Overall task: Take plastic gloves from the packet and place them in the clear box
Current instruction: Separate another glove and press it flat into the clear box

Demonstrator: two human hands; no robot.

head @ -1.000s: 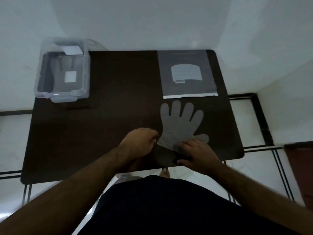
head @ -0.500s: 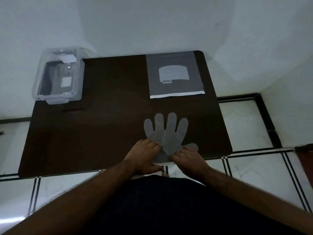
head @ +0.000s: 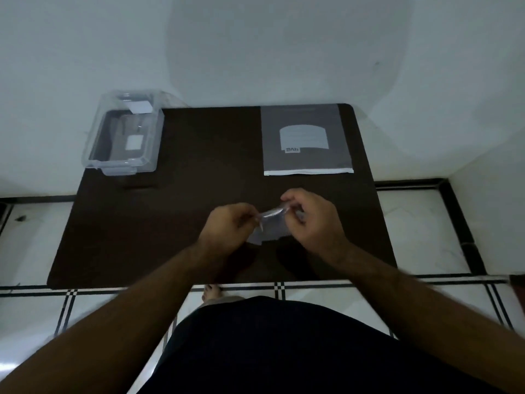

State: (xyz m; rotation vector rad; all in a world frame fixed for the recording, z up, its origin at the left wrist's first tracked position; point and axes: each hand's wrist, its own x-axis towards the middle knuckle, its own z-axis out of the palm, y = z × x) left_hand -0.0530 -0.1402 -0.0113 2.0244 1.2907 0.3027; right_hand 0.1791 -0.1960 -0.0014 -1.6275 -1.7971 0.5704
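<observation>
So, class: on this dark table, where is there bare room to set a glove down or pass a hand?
Free: the wide strip of table between the clear box and the packet, and the near-left area below the box. Crowded: the near-centre, where the left hand and right hand hold the glove.

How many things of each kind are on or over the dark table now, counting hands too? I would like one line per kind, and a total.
Hands: 2, the left hand and the right hand, both pinching one glove
Loose plastic gloves: 1, the glove, folded small between the hands
Glove packets: 1, the packet
Clear boxes: 1, the clear box; its contents are too unclear to count
Total: 5
</observation>
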